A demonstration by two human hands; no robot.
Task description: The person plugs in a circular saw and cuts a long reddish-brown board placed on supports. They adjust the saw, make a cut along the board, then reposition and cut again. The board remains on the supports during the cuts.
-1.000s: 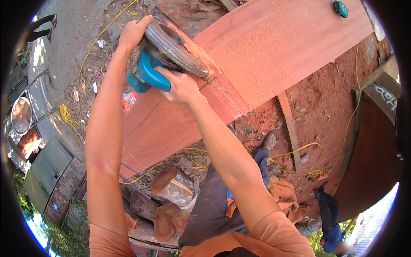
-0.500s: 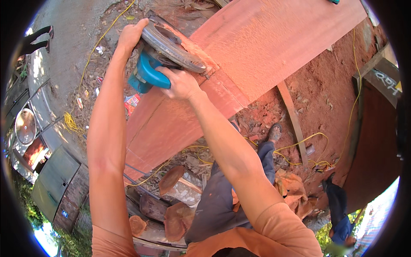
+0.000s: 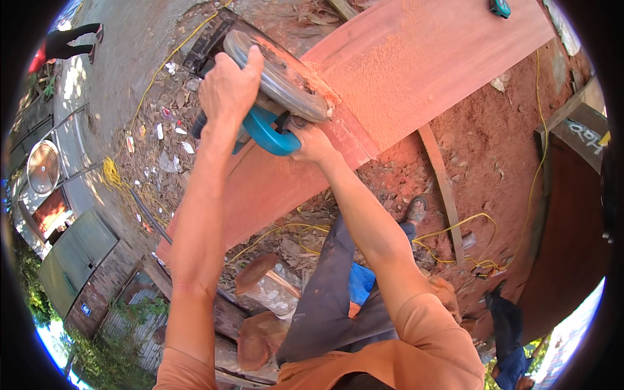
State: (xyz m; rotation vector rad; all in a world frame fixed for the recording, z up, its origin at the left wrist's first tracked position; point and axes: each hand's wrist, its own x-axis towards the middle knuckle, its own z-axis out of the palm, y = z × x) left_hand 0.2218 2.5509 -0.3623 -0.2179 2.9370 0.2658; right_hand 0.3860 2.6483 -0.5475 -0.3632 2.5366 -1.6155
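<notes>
My right hand (image 3: 312, 140) is closed round the rear handle of a teal circular saw (image 3: 265, 133). Closer to the saw's front, my left hand (image 3: 229, 86) grips its body beside the round metal blade guard (image 3: 286, 81), with one digit raised along the guard. What that palm presses on is hidden. The saw rests on a wide reddish wooden slab (image 3: 416, 71). A straight cut or scored line runs across the slab from under the saw to its near edge. The blade itself cannot be seen. Orange sawdust (image 3: 364, 78) covers the wood right of the saw.
A teal tape measure (image 3: 500, 8) lies at the slab's far end. Yellow cable (image 3: 543, 110) trails over the ground on both sides. Cut logs (image 3: 263, 338) lie near my legs. A wooden strip (image 3: 442, 188) leans below the slab. Another person (image 3: 510, 338) is at lower right, another (image 3: 71, 42) far left.
My left hand has shifted from the saw's front end back onto its body. The saw sits slightly nearer the slab's near edge, with my right hand still on its handle.
</notes>
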